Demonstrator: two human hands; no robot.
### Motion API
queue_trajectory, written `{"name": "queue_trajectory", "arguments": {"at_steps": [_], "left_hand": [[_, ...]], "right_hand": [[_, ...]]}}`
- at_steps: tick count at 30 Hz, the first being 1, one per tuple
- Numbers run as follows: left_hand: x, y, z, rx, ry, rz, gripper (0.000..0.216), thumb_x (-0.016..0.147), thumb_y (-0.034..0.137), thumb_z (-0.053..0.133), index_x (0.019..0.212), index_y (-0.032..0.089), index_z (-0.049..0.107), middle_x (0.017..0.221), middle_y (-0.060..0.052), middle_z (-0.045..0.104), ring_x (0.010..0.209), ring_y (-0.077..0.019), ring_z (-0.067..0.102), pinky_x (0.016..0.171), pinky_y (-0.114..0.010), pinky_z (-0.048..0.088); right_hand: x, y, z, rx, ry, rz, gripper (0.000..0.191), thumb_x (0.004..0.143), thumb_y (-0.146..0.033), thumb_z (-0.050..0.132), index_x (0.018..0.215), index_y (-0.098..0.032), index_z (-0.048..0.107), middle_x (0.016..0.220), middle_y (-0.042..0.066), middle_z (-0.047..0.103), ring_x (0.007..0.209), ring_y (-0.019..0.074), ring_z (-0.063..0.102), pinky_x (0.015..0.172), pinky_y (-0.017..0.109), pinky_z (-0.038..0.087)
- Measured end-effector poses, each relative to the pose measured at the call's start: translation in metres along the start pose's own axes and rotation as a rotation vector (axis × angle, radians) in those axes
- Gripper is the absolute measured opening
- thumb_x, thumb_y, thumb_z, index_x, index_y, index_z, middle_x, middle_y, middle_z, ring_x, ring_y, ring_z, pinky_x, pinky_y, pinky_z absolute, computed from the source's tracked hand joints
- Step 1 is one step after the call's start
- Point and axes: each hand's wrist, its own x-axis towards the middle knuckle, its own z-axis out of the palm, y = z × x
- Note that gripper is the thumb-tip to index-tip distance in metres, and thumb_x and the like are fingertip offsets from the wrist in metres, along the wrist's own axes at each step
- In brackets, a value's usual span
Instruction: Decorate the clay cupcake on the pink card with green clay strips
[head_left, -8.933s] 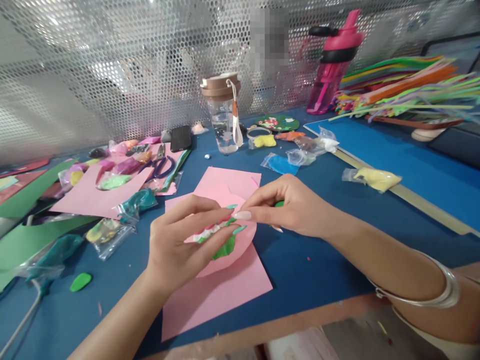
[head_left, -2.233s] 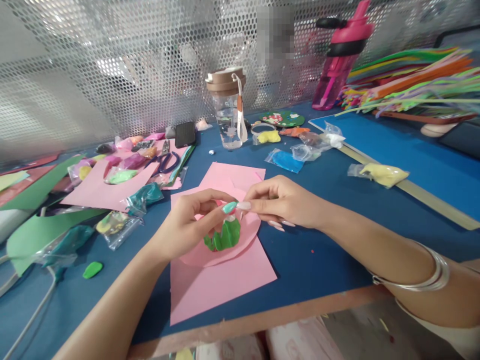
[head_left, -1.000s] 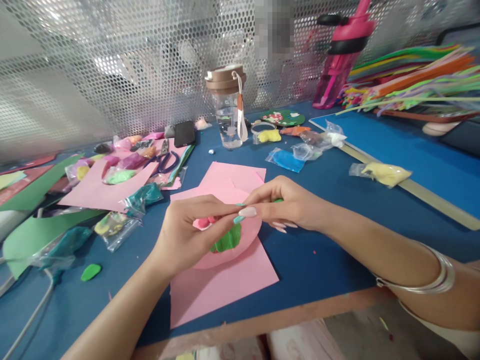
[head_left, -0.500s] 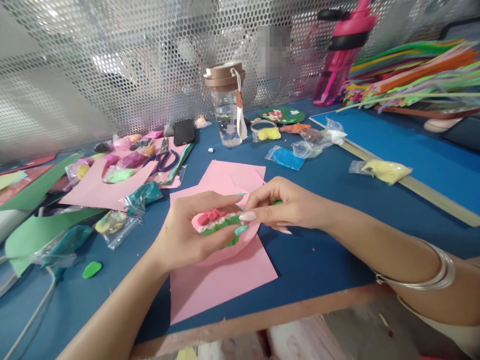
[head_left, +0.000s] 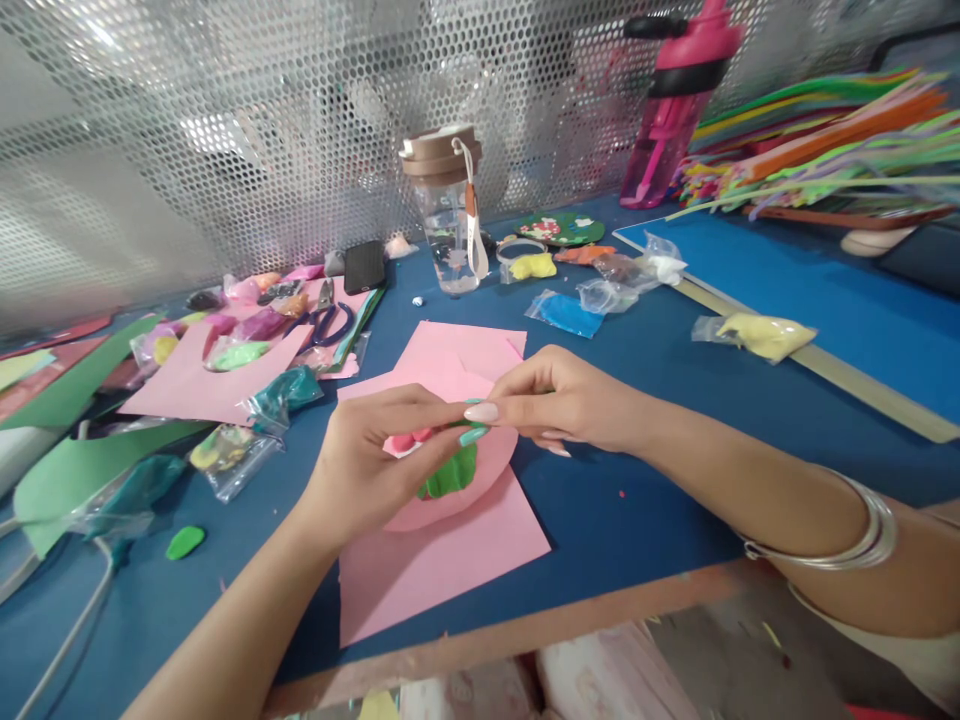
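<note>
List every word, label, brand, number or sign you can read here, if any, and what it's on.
None can be read.
Strap on the clear tumbler: small marks, too small to read.
Clear tumbler's side: faint markings, too blurred to read.
Pale clothing at the bottom edge: blurred print, no words legible.
Pink bottle and pink paper: no lettering I can make out.
</note>
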Motion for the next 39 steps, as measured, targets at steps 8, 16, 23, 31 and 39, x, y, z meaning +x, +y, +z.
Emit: {"name": "queue_trajectory", "arguments": {"at_steps": [8, 16, 23, 31, 39], "left_hand": [[-0.0011, -0.0027, 0.0025, -0.023, 0.038, 0.057, 0.028, 0.073, 0.015, 0.066, 0.1, 0.023, 0.068, 0.077, -0.003, 0.067, 0.065, -0.0111, 0.061, 0.061, -0.022, 0.049], [-0.0026, 0.0019, 0.0041, 0.123, 0.107, 0.128, 0.02, 0.073, 0.01, 0.066, 0.089, 0.021, 0.07, 0.07, 0.001, 0.065, 0.058, -0.0069, 0.058, 0.053, -0.017, 0.046], [-0.0002, 0.0031, 0.0051, 0.257, 0.162, 0.217, 0.017, 0.072, 0.014, 0.068, 0.088, 0.019, 0.07, 0.073, -0.001, 0.067, 0.06, -0.0079, 0.061, 0.055, -0.017, 0.049], [0.0005, 0.005, 0.0065, 0.202, 0.154, 0.308, 0.016, 0.07, 0.008, 0.068, 0.084, 0.017, 0.068, 0.073, -0.001, 0.067, 0.065, -0.009, 0.063, 0.057, -0.017, 0.052], [0.0008, 0.0055, 0.0058, 0.207, 0.149, 0.322, 0.016, 0.07, 0.008, 0.068, 0.083, 0.017, 0.068, 0.073, -0.001, 0.067, 0.066, -0.0096, 0.063, 0.058, -0.018, 0.053]], "right_hand": [[-0.0005, -0.0005, 0.0002, 0.04, 0.04, 0.024, 0.019, 0.072, -0.028, 0.067, 0.07, -0.009, 0.066, 0.038, -0.008, 0.039, 0.031, 0.0026, 0.034, 0.03, 0.016, 0.027], [-0.0005, 0.0007, 0.001, 0.062, 0.037, -0.006, 0.019, 0.074, -0.027, 0.065, 0.074, -0.008, 0.068, 0.038, -0.008, 0.04, 0.031, 0.0027, 0.034, 0.029, 0.015, 0.027], [-0.0025, 0.0, 0.0033, 0.063, 0.041, 0.0, 0.019, 0.073, -0.027, 0.067, 0.077, -0.008, 0.07, 0.041, -0.007, 0.043, 0.034, 0.0024, 0.035, 0.03, 0.015, 0.028], [-0.0024, -0.0021, 0.0063, 0.162, -0.009, 0.038, 0.021, 0.072, -0.028, 0.068, 0.069, -0.007, 0.068, 0.034, -0.009, 0.037, 0.03, 0.0017, 0.03, 0.029, 0.015, 0.029], [-0.0029, -0.0004, 0.0097, 0.251, 0.007, 0.035, 0.013, 0.068, -0.021, 0.071, 0.068, -0.008, 0.069, 0.034, -0.009, 0.039, 0.03, 0.0021, 0.031, 0.029, 0.015, 0.027]]}}
